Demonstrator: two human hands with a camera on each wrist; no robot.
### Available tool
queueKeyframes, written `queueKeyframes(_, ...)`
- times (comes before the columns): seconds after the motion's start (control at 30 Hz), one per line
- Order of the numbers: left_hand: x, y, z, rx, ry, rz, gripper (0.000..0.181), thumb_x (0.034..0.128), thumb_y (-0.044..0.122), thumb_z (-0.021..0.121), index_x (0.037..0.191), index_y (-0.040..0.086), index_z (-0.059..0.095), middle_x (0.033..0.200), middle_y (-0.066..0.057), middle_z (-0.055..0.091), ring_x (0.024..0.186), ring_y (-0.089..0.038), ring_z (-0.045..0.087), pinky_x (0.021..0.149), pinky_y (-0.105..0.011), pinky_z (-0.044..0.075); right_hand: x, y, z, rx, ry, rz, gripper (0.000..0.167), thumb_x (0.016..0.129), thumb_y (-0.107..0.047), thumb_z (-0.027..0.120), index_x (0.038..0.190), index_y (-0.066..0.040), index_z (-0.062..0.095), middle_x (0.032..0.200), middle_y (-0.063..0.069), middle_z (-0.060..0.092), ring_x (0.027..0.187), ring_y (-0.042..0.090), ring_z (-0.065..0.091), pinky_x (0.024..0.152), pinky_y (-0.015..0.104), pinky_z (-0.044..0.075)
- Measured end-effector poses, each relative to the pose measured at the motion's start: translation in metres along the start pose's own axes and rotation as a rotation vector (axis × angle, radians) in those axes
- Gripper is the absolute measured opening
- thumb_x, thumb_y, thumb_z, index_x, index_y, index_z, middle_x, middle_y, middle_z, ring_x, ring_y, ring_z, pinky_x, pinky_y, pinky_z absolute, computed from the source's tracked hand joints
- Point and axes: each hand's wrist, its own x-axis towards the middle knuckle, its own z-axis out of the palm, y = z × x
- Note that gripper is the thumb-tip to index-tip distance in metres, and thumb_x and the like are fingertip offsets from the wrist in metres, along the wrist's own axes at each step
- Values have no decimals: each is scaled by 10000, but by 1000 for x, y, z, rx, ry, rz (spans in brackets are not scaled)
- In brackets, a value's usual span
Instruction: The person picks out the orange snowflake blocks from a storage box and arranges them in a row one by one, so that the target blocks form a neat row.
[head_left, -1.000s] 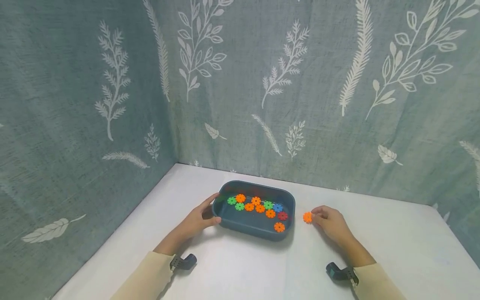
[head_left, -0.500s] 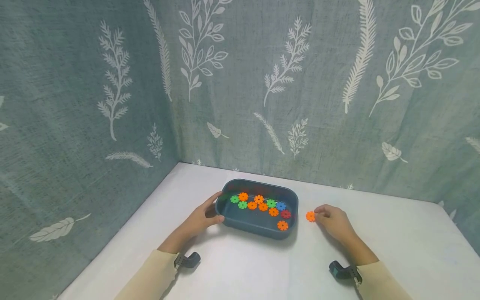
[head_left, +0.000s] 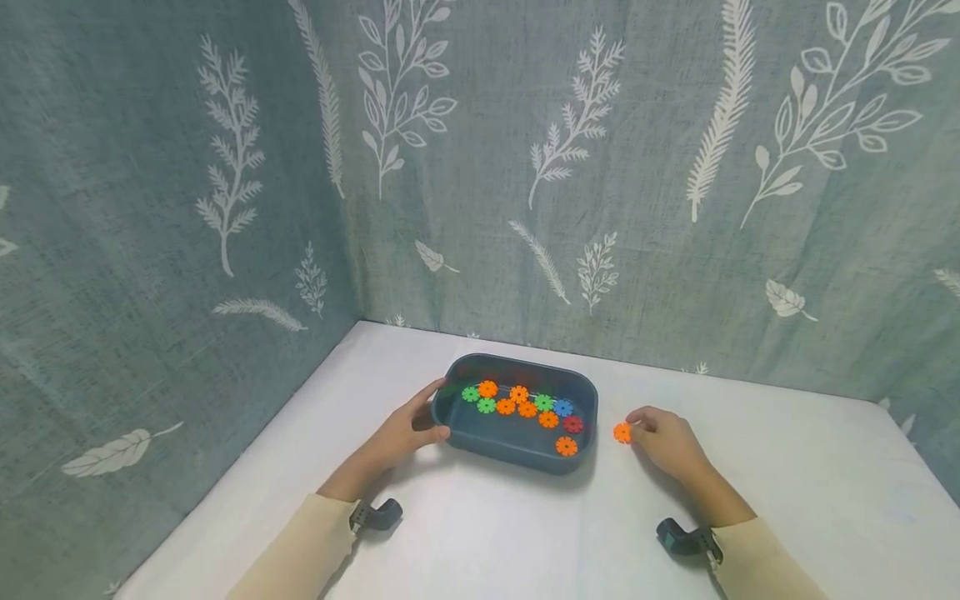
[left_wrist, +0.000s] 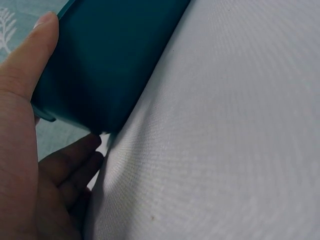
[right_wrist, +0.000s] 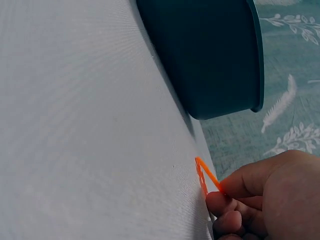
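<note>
A dark blue-green plastic tub (head_left: pixel 495 448) stands on the white table with several notched plastic discs in it, including orange (head_left: pixel 566 447), green (head_left: pixel 470 394), blue (head_left: pixel 563 407) and red (head_left: pixel 573 424) ones. My left hand (head_left: pixel 397 435) holds the tub's left end, thumb (left_wrist: pixel 37 52) at the rim and fingers lower against the end. Right of the tub, my right hand (head_left: pixel 663 442) pinches an orange notched disc (head_left: pixel 622 432) between thumb and fingertips, close to the table. The right wrist view shows a V of orange edges (right_wrist: pixel 209 172); whether that is one disc or two, I cannot tell.
White cloth covers the table (head_left: pixel 480 533). A grey-green leaf-patterned curtain (head_left: pixel 480 208) rises behind the table and along its left side. Black wrist devices (head_left: pixel 381 515) sit on both forearms.
The head view has shifted slightly, moving the whole scene a little to the right. Both hands, the tub and the pinched disc stay in nearly the same places.
</note>
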Motion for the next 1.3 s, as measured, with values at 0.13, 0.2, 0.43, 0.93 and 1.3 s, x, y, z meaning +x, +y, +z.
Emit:
queueKeyframes(0.13, 0, 2, -1, -17, 0, 9, 867, 792, 496, 773, 1507, 433, 288, 1480, -168, 421, 1346, -366, 399, 1071, -627, 269, 2, -1, 1, -17, -23, 4, 254, 895, -116, 553, 1111, -31, 657, 977, 110, 671, 921, 298, 599, 838, 526, 488)
queueKeyframes(0.2, 0, 1, -1, -19, -3, 12, 865, 793, 499, 771, 1507, 434, 288, 1482, -167, 418, 1347, -364, 400, 1072, -620, 275, 3, 0, 1, -29, -31, 11, 266, 893, -121, 547, 1119, -37, 658, 996, 113, 672, 943, 305, 598, 855, 535, 481)
queueKeyframes(0.43, -5, 0, 0, -15, 1, -13, 880, 781, 509, 776, 1508, 434, 287, 1497, -151, 403, 1360, -363, 380, 1070, -649, 244, 0, -1, 3, -36, -41, 1, 266, 879, -97, 532, 1101, -45, 668, 1008, 112, 673, 904, 290, 590, 824, 519, 482)
queueKeyframes(0.93, -1, -4, 1, -30, -1, 2, 861, 796, 472, 779, 1503, 447, 290, 1497, -118, 411, 1360, -339, 388, 1073, -644, 243, 1, 2, 1, -78, -7, -79, 235, 859, -88, 564, 1062, -70, 681, 858, 36, 663, 778, 208, 586, 720, 434, 491)
queueKeyframes(1.3, 2, -3, -2, -21, 1, 9, 860, 789, 491, 778, 1503, 433, 302, 1469, -144, 442, 1344, -341, 409, 1066, -631, 275, 4, 1, 0, -48, 6, -78, 227, 885, -103, 570, 1077, -58, 680, 894, 62, 679, 855, 256, 615, 787, 495, 498)
